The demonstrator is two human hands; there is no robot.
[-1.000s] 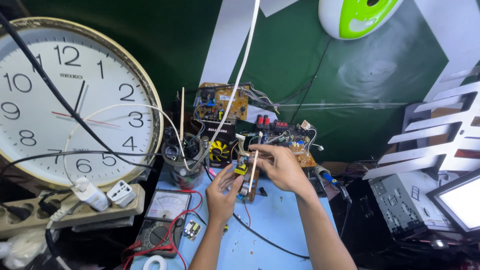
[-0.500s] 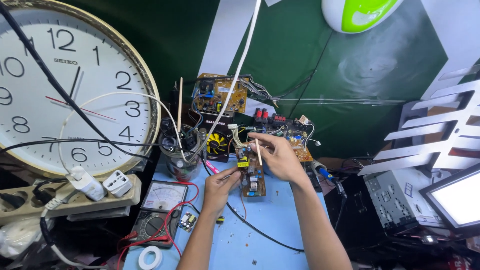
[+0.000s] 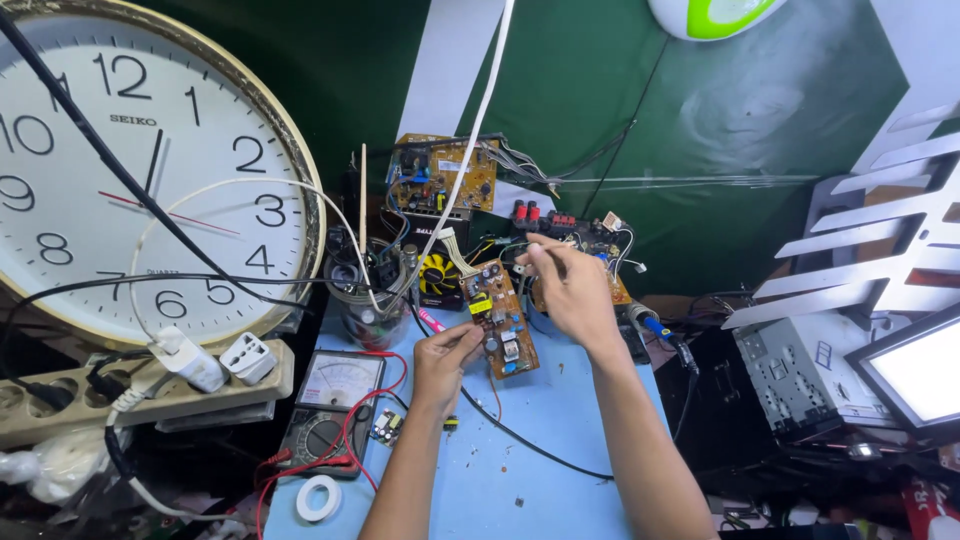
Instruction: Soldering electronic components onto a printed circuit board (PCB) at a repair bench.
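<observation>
Your left hand [image 3: 447, 352] pinches the near left edge of the small brown circuit board [image 3: 499, 318], holding it tilted above the blue work mat [image 3: 560, 420]. Your right hand [image 3: 570, 290], fingers pinched together at the board's far end, may hold something too small to tell. With only an edge grip, the board could twist loose onto the analogue multimeter [image 3: 330, 405] to the left.

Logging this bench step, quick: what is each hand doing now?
Left hand: closed, holding the small brown circuit board.
Right hand: fingers pinched; what it holds cannot be told.
</observation>
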